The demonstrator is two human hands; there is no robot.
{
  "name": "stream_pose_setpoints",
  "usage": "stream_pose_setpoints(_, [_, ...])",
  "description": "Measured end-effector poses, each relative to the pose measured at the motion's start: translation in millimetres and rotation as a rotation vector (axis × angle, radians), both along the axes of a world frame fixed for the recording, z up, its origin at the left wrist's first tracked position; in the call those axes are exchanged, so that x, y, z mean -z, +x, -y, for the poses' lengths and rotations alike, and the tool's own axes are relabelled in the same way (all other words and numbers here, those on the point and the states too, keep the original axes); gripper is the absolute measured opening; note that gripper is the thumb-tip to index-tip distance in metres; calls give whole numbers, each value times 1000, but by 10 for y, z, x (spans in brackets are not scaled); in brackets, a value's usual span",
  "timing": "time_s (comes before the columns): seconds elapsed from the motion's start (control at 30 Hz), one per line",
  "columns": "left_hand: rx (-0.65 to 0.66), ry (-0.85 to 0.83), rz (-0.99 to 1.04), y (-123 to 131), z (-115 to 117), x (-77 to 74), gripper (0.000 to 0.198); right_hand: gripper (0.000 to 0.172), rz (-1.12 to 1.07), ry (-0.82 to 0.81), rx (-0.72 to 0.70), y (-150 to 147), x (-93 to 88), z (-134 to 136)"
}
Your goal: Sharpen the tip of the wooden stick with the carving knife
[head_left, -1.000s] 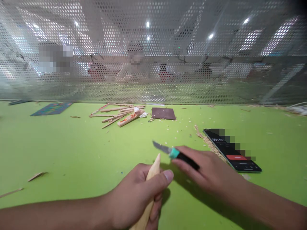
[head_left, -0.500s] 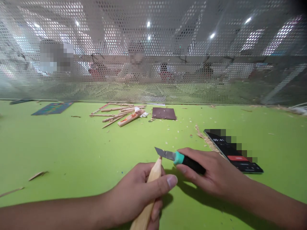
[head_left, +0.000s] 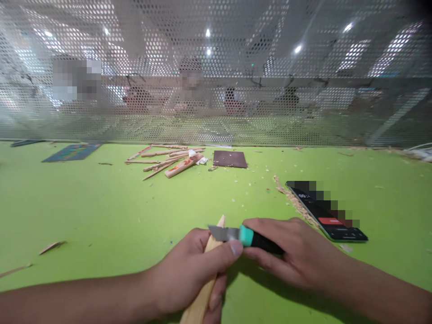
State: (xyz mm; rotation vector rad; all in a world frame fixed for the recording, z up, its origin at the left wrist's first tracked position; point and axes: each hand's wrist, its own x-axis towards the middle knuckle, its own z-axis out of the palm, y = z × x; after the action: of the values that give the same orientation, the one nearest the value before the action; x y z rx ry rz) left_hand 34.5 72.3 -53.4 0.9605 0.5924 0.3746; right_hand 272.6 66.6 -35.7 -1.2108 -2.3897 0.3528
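Observation:
My left hand (head_left: 195,270) is wrapped round a pale wooden stick (head_left: 199,306) whose narrowed tip points up and away from me. In my right hand (head_left: 286,252) is a utility knife (head_left: 248,236) with a black and teal handle. Its blade lies across the stick just below the tip, close to my left thumb. The lower end of the stick runs out of view at the bottom edge.
A phone (head_left: 327,213) lies at the right beside a line of wood shavings (head_left: 297,202). Farther back are several thin carved sticks (head_left: 162,163), a stained wooden piece (head_left: 182,166), a brown square sheet (head_left: 230,159) and a patterned mat (head_left: 71,153). A perforated screen (head_left: 216,108) borders the green table (head_left: 101,216).
The knife blade has moved from the stick's tip down and slightly left, onto the wood nearer my left thumb. My right hand has come closer to my left.

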Motion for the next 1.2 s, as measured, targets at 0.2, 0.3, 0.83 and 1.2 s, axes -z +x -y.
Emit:
stream_pose_setpoints(0.2, [15,12,5,-7,-17,7,71,40,-22,112,241,127,-21,-95])
stream_pose_setpoints(0.3, [18,14,8,-14,-27,14,69,41,-9,47,235,124,7,-82])
stream_pose_setpoints(0.83, [0,-45,43,13,-31,-10,64,51,-16,-185,237,37,52,-89])
stream_pose_setpoints(1.2, [22,-56,58,13,-51,19,67,48,-4,-165,212,21,43,-95])
